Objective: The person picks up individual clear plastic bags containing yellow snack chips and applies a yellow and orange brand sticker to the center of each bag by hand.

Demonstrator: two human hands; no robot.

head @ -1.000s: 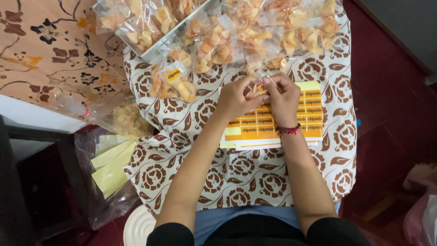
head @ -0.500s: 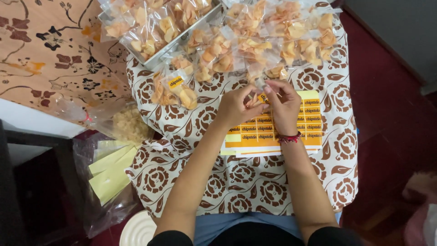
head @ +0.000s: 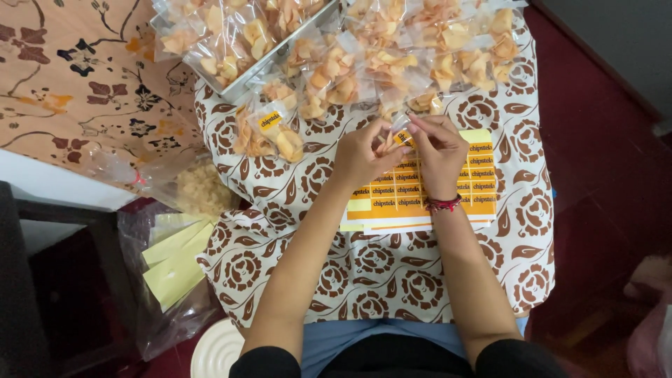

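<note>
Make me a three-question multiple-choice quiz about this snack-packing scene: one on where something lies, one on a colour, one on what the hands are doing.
1. Where does the sticker sheet lie?
A. On the patterned cloth, under the person's wrists
B. Inside the metal tray
C. On the dark red floor

2. What colour is the band on the right wrist?
A. Blue
B. Red
C. White

3. What are the two hands doing?
A. Resting flat on the cloth
B. Both pinching one small sticker between the fingertips
C. Lifting the tray

Answers:
1 A: the orange and yellow sheet rests on the cloth just below the hands.
2 B: the wristband is red.
3 B: the left hand and right hand meet at a small sticker.
</note>
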